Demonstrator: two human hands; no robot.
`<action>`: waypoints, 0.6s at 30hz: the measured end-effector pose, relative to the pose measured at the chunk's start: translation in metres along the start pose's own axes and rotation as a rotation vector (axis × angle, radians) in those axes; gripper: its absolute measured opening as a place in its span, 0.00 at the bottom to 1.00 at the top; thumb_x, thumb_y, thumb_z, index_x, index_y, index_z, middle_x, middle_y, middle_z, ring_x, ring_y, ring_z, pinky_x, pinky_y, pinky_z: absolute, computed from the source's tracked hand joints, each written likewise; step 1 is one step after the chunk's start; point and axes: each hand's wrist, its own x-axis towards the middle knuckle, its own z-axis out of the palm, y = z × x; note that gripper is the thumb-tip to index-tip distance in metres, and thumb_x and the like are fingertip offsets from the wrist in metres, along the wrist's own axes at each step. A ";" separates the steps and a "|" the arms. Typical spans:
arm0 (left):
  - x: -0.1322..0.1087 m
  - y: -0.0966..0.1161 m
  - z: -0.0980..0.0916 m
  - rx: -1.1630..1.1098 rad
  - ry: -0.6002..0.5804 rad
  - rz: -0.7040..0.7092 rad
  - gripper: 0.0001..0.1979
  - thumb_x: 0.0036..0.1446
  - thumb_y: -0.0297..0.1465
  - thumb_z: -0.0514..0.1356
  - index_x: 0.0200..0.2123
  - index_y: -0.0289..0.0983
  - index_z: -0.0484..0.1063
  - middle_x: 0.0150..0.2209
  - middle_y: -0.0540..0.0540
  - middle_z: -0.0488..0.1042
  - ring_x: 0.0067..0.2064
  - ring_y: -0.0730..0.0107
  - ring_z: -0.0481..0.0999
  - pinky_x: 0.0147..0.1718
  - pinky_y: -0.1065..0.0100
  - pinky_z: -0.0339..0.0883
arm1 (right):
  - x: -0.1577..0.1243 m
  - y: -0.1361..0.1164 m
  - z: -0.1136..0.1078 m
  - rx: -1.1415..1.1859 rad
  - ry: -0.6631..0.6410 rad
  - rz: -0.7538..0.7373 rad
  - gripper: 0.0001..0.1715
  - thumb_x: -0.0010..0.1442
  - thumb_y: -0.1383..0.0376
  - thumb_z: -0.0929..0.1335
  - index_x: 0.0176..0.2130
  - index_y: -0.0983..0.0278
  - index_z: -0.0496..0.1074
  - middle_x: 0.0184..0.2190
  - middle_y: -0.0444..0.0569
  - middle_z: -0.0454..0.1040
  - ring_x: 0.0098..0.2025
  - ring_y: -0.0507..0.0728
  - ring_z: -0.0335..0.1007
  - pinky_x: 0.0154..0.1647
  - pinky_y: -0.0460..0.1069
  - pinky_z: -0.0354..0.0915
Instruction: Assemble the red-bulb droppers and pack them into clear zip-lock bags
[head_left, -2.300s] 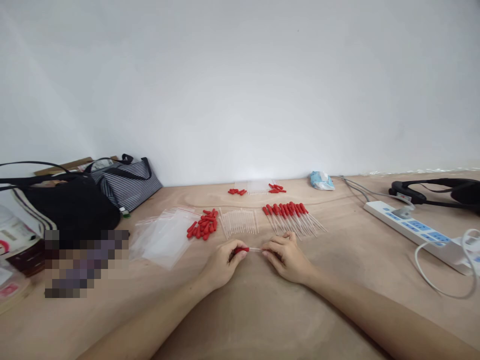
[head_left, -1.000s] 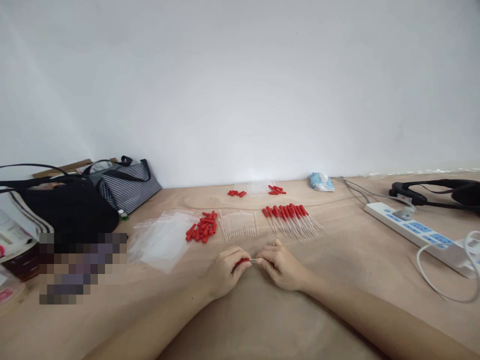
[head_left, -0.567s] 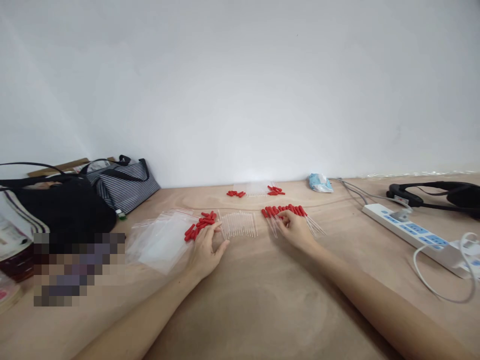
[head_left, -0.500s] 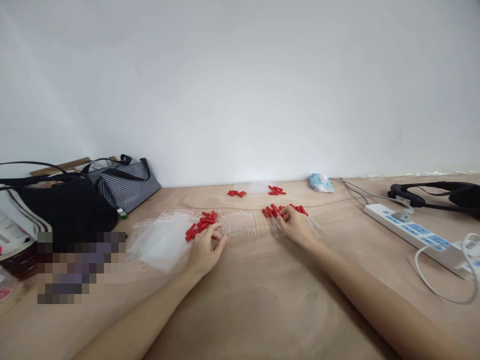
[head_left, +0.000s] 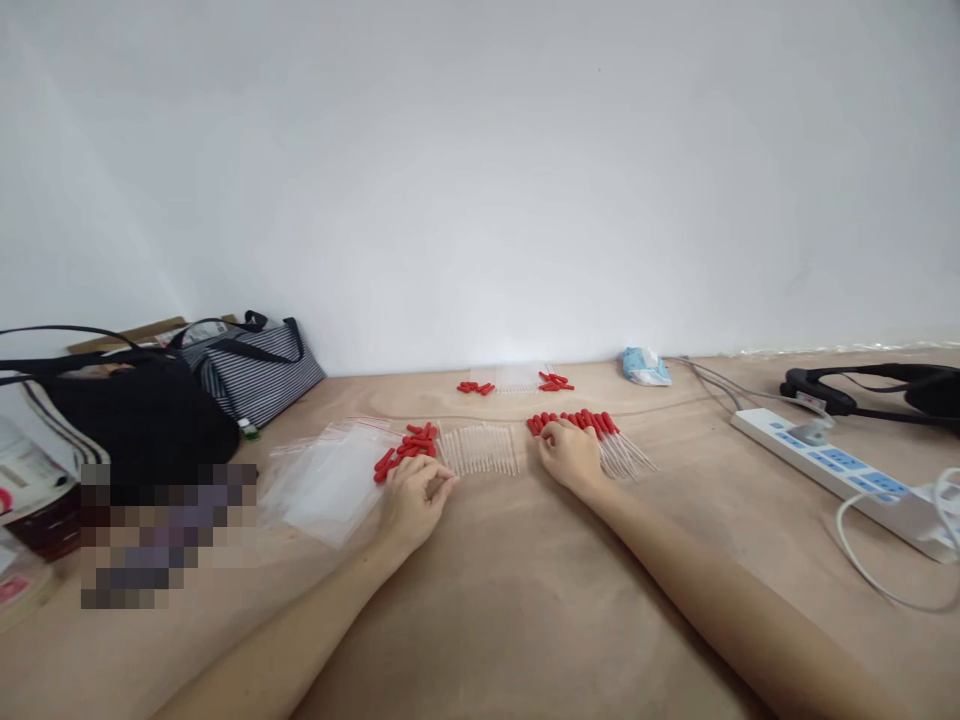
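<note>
My left hand (head_left: 415,500) rests beside a row of thin white sticks (head_left: 480,450), its thumb and index fingertips together near the row's left end. Whatever is in that pinch is too small to make out. Just behind it lies a pile of loose red caps (head_left: 409,447), partly covered by the fingers. My right hand (head_left: 572,455) lies over the left part of a fanned row of red-capped sticks (head_left: 606,425). Its fingers are bent and pressed together at the leftmost caps, and it hides the shafts there, so what they grip cannot be seen.
Clear zip bags (head_left: 330,480) overlap on the left. Farther back, more sticks lie on a clear bag (head_left: 517,376) between two small groups of red caps (head_left: 555,382). Bags (head_left: 255,368) stand at left; a blue-white packet (head_left: 645,366), power strip (head_left: 840,470) and black headset (head_left: 862,392) are at right.
My right hand has moved left along the capped sticks, uncovering those to its right. My left thumb and index fingertips have come together near the white sticks.
</note>
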 end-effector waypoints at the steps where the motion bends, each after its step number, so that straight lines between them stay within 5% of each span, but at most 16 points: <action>1: 0.000 0.001 0.000 0.029 0.023 -0.025 0.12 0.52 0.35 0.57 0.19 0.37 0.69 0.26 0.48 0.70 0.33 0.66 0.68 0.35 0.65 0.57 | -0.001 -0.008 0.001 -0.029 -0.015 -0.007 0.12 0.55 0.64 0.60 0.29 0.64 0.71 0.32 0.50 0.73 0.36 0.56 0.66 0.38 0.51 0.49; 4: 0.000 0.001 -0.002 0.132 0.080 -0.088 0.05 0.48 0.33 0.60 0.25 0.38 0.72 0.35 0.45 0.70 0.39 0.60 0.67 0.40 0.60 0.55 | 0.001 -0.030 0.005 -0.081 -0.084 0.029 0.15 0.55 0.61 0.59 0.32 0.64 0.71 0.32 0.53 0.74 0.38 0.59 0.66 0.40 0.54 0.46; 7: 0.009 -0.008 -0.007 0.204 0.054 -0.137 0.13 0.48 0.31 0.59 0.40 0.41 0.71 0.45 0.43 0.68 0.47 0.56 0.63 0.44 0.56 0.53 | 0.009 -0.046 0.010 -0.102 -0.175 0.117 0.17 0.55 0.59 0.60 0.35 0.67 0.71 0.32 0.56 0.74 0.37 0.60 0.68 0.42 0.55 0.46; 12: 0.042 -0.047 -0.013 0.222 -0.097 -0.311 0.11 0.53 0.35 0.54 0.38 0.43 0.73 0.46 0.44 0.68 0.50 0.54 0.63 0.45 0.54 0.54 | 0.021 -0.054 0.014 -0.099 -0.250 0.179 0.18 0.54 0.61 0.59 0.31 0.69 0.73 0.30 0.58 0.75 0.33 0.60 0.70 0.42 0.56 0.46; 18: 0.061 -0.077 -0.009 0.145 -0.189 -0.286 0.07 0.50 0.32 0.56 0.27 0.39 0.75 0.33 0.48 0.76 0.38 0.62 0.72 0.35 0.67 0.63 | 0.019 -0.051 0.012 -0.096 -0.278 0.164 0.17 0.54 0.61 0.59 0.31 0.69 0.73 0.31 0.59 0.75 0.33 0.61 0.70 0.42 0.57 0.47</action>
